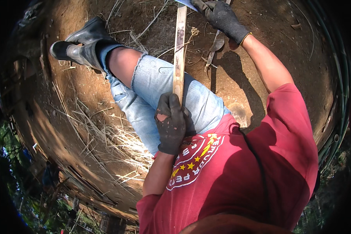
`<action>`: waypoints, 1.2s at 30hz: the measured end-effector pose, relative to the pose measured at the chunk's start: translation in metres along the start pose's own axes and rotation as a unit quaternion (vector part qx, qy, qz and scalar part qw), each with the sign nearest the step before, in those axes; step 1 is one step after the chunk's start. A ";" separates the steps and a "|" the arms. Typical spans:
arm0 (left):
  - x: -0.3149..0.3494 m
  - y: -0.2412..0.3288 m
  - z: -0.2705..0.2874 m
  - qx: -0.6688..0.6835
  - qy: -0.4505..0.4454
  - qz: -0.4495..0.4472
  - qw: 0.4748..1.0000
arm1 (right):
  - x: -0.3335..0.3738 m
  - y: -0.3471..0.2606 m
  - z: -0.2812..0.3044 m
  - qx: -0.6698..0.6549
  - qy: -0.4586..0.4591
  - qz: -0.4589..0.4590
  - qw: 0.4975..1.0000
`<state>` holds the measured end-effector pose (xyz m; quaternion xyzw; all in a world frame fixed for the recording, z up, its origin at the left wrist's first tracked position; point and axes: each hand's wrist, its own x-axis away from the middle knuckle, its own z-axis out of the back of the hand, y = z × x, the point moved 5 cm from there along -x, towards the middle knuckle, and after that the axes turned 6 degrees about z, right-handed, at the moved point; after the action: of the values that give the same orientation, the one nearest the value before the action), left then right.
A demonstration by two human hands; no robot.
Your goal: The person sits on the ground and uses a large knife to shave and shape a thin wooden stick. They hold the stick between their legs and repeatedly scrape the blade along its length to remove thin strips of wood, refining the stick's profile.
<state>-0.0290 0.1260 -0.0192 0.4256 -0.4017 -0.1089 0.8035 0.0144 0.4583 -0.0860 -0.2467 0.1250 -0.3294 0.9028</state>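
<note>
My left hand [171,123], in a worn black glove with a hole near the thumb, is closed around the near end of a long, flat bamboo strip [179,50]. The strip passes over my jeans-covered thigh [156,76] and runs up past the top of the view. My right hand [221,21], gloved in black too, is stretched out at the top right. Its fingers are closed on a tool with a flat, pale bluish knife blade [188,4], which lies against the far part of the strip. Most of the blade and its handle are cut off or hidden.
Thin bamboo shavings [117,142] are heaped on the dirt ground [89,93] left of my legs. My dark boots [80,48] stretch out at the upper left. A split piece of wood [212,52] lies beneath my right arm. Long green bamboo poles [343,78] line the right edge.
</note>
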 end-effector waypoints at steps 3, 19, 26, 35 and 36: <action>0.001 -0.005 -0.002 0.024 -0.013 0.029 0.999 | 0.024 -0.021 0.009 -0.089 -0.097 -0.151 0.980; -0.005 -0.011 0.002 0.007 -0.009 0.010 1.000 | -0.019 0.038 -0.045 0.128 0.028 0.033 0.991; -0.003 -0.011 -0.001 0.030 -0.028 0.048 0.998 | 0.005 0.012 -0.009 -0.008 -0.057 0.005 0.998; -0.003 -0.016 0.001 0.086 -0.037 0.074 0.993 | 0.028 -0.016 -0.032 -0.025 -0.103 0.032 0.994; -0.005 -0.016 0.001 0.088 -0.039 0.062 0.993 | 0.021 -0.013 -0.026 -0.009 -0.096 0.025 0.995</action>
<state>-0.0300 0.1184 -0.0342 0.4644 -0.4665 -0.0401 0.7517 0.0137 0.4267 -0.1023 -0.2823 0.0474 -0.2801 0.9163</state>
